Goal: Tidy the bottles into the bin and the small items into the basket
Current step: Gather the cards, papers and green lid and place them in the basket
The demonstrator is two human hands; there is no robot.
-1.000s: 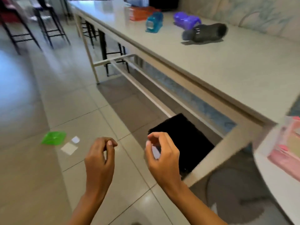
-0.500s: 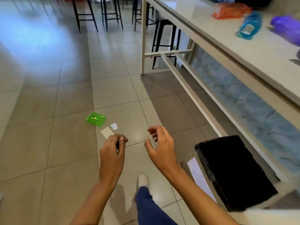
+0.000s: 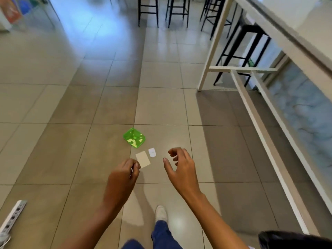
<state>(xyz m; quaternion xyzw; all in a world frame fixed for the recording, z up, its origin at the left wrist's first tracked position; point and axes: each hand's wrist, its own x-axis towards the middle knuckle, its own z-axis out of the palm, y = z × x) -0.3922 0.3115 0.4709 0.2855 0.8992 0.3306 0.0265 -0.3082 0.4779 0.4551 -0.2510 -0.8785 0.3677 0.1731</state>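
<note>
Three small items lie on the tiled floor just ahead of me: a green see-through square piece [image 3: 134,137], a beige card [image 3: 142,159] and a small white piece [image 3: 152,152]. My left hand [image 3: 124,175] hovers just left of the beige card with thumb and fingers pinched together; nothing clear shows in them. My right hand [image 3: 181,166] hangs just right of the white piece, fingers curled apart and holding nothing. The black bin [image 3: 294,239] shows only as a rim at the bottom right corner. No bottle or basket is in view.
A long white table [image 3: 280,38] runs along the right, its frame rails [image 3: 255,114] low over the floor and black stools [image 3: 240,44] beneath. More stools [image 3: 158,11] stand at the back. A power strip [image 3: 12,216] lies bottom left. My foot [image 3: 161,212] is between my arms.
The view has swung left and down from the table top to the floor. The bottles have left the view and the bin slid to the bottom right. Both hands are nearer the floor items.
</note>
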